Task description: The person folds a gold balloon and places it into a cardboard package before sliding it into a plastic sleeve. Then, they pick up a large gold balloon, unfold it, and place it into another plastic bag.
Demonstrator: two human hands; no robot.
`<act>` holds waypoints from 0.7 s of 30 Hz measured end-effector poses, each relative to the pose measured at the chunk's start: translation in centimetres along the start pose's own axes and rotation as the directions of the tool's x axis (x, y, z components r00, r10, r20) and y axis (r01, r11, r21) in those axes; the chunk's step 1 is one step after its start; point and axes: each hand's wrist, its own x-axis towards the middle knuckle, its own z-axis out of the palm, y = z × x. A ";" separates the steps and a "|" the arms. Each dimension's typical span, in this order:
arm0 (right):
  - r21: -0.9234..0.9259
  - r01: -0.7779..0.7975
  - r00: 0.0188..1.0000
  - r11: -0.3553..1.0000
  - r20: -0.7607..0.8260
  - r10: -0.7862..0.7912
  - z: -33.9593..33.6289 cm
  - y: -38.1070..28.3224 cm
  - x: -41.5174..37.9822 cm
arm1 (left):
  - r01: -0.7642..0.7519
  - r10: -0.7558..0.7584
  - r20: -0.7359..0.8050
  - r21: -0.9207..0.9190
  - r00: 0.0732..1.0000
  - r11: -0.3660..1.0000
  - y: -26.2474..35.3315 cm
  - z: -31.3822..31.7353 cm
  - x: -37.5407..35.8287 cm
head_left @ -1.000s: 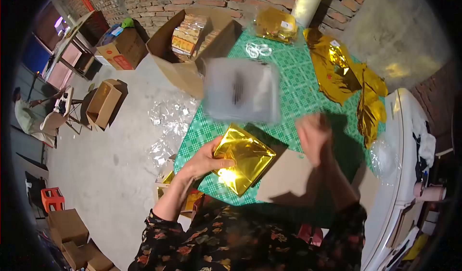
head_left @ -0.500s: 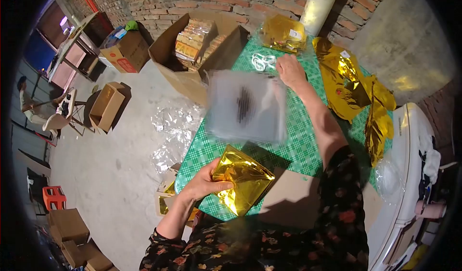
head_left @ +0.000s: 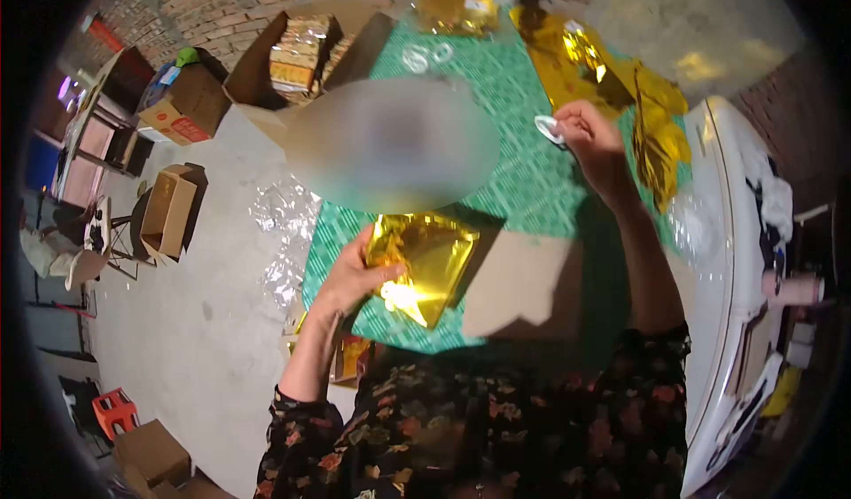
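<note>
Left hand [head_left: 350, 273] gripping the folded gold foil packet [head_left: 424, 255] by its nine-o'clock edge above the green checked worktop [head_left: 523, 171], long axis toward one o'clock, right hand [head_left: 592, 136] there pinching a small clear ring [head_left: 548, 128].

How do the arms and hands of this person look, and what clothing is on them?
Both hands are bare: no gloves show on the left hand or the right hand. The forearms are uncovered. The dark sleeves carry a floral print in red, orange and green, ending near the elbows.
</note>
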 end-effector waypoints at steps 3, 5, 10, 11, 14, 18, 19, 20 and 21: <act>-0.465 0.223 0.975 0.857 0.086 -0.207 0.4 -0.7 -9.1 | -0.047 0.050 -0.011 0.191 0.999 0.981 2.1 1.9 -0.1; -0.585 0.340 0.940 0.736 0.193 -0.280 1.1 -1.9 -14.2 | -0.096 0.098 0.007 0.265 0.995 0.960 3.2 3.0 0.2; -0.556 0.475 0.880 0.682 0.303 -0.365 2.9 -2.0 -22.0 | -0.182 0.188 0.034 0.465 0.982 0.866 5.0 7.6 2.3; -0.553 0.469 0.883 0.688 0.290 -0.369 3.0 -2.2 -22.9 | -0.258 0.265 0.061 0.520 0.962 0.814 4.6 8.4 2.9; -0.564 0.456 0.889 0.688 0.259 -0.377 3.9 -3.0 -24.4 | -0.383 0.436 0.127 0.726 0.891 0.571 5.3 12.0 3.1; -0.594 0.450 0.887 0.667 0.213 -0.409 4.7 -1.8 -24.9 | -0.529 0.563 0.231 0.718 0.794 0.451 5.3 15.2 2.6; -0.592 0.441 0.891 0.674 0.203 -0.405 4.7 -2.1 -24.5 | -0.512 0.563 0.249 0.774 0.788 0.374 5.1 15.5 2.6; -0.590 0.434 0.895 0.681 0.196 -0.401 4.9 -2.3 -24.3 | -0.490 0.562 0.266 0.821 0.783 0.294 5.0 15.7 2.6; -0.583 0.422 0.903 0.694 0.202 -0.380 5.1 -2.2 -24.1 | -0.465 0.561 0.283 0.860 0.778 0.211 4.8 15.9 2.7</act>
